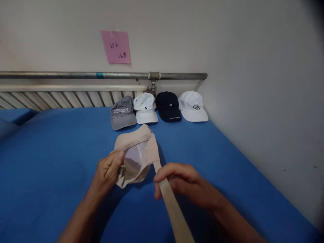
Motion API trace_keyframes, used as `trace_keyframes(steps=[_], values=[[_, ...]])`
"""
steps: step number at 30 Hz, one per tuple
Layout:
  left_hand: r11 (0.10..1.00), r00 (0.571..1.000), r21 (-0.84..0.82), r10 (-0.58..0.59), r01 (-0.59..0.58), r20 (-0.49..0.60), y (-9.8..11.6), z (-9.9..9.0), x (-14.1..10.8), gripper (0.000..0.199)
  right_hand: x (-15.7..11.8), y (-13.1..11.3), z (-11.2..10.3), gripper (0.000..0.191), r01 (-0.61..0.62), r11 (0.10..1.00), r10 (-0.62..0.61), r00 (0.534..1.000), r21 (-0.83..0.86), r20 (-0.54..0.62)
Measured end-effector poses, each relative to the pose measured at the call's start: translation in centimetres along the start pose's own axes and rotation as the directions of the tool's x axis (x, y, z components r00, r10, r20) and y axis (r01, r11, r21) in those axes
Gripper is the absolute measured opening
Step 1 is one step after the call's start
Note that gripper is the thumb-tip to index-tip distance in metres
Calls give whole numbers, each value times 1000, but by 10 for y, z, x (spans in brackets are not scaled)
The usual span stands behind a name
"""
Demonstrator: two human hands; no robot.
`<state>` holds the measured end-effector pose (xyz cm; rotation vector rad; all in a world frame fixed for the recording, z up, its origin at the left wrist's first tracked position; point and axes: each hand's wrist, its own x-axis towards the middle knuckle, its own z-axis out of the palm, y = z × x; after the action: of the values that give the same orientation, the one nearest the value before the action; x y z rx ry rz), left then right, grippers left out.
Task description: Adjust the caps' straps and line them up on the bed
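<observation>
Left grip (108, 172) holds beige cap (133, 137) (4 caps (167, 104) beyond).

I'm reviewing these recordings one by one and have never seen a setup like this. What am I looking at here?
There is no machine: a person is working with two bare hands, and the single picture comes from a camera worn on their head, looking forward and down. The left hand holds a beige baseball cap by its edge, near a metal buckle. The right hand grips a long beige band running from the cap out of frame. On the blue cover beyond stand four caps in a row: gray, white with a small emblem, black, and white with large letters.
</observation>
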<state>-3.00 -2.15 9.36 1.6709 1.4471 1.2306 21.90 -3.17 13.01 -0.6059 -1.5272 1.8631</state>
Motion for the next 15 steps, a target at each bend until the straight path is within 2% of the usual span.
trace_keyframes(steps=[2,4,6,9,11,13,15], values=[[999,999,-32,-33,33,2,-1,2,0,50,-2,0,-6,17,86,994,-96,979,-64,-177],[997,998,-50,-57,57,-9,-3,4,0,49,-2,-1,-9,14,176,960,-230,939,-217,-256],[997,997,-47,-68,67,-19,-4,5,1,49,-1,0,-8,14,266,859,-380,904,-438,-196],[994,995,-52,-95,94,-25,-5,6,2,49,1,3,-3,25,407,608,-537,843,-682,25],[991,993,-74,-114,111,-34,-5,6,3,48,2,7,-1,29,458,454,-590,797,-764,127],[987,991,-104,-127,122,-46,-5,5,3,48,4,11,-3,30,458,333,-625,762,-825,171],[982,989,-135,-141,132,-54,-5,5,4,49,5,16,-4,31,445,267,-616,761,-855,204]])
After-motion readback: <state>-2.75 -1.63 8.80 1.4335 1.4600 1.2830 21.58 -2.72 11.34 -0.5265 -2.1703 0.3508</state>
